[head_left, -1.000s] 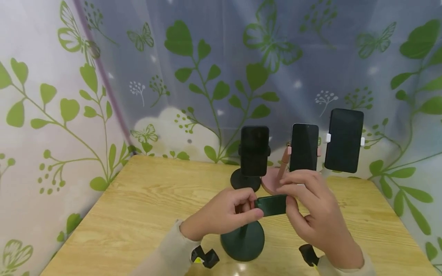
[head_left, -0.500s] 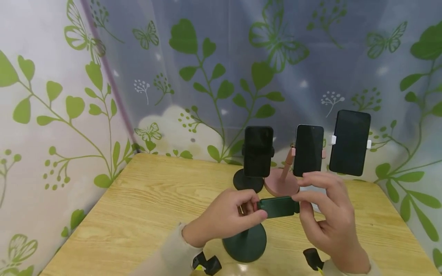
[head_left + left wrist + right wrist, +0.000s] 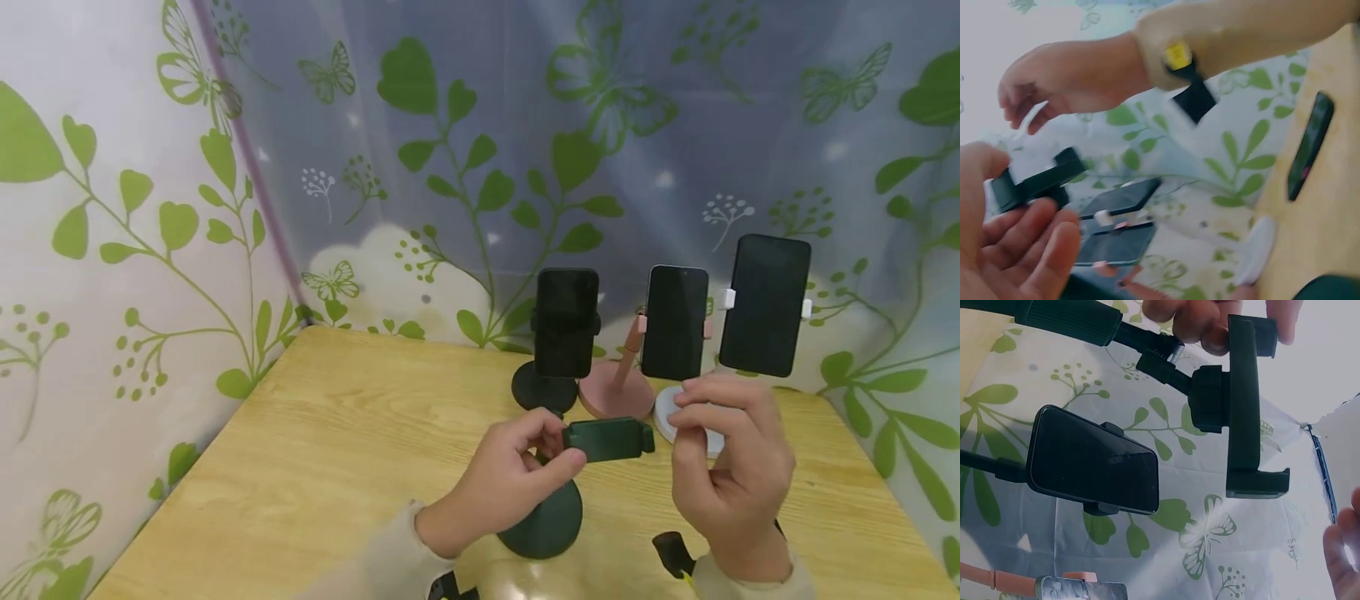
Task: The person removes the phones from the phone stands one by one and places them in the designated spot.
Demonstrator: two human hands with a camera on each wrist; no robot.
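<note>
While the left hand (image 3: 506,479) pinches the left end of a dark green phone clamp (image 3: 609,440) between thumb and fingers, right of the frame's lower center, the right hand (image 3: 738,471) is raised at lower right, its fingers loosely bent and apart from the clamp. Below the clamp, a round green base (image 3: 547,527) sits on the wood-grain counter (image 3: 300,467). Right of center, 3 phones (image 3: 567,323) stand in a row: 1 in a black holder (image 3: 540,397), 1 in a pink holder (image 3: 618,393), and the largest, farthest right, in a white holder (image 3: 729,298).
</note>
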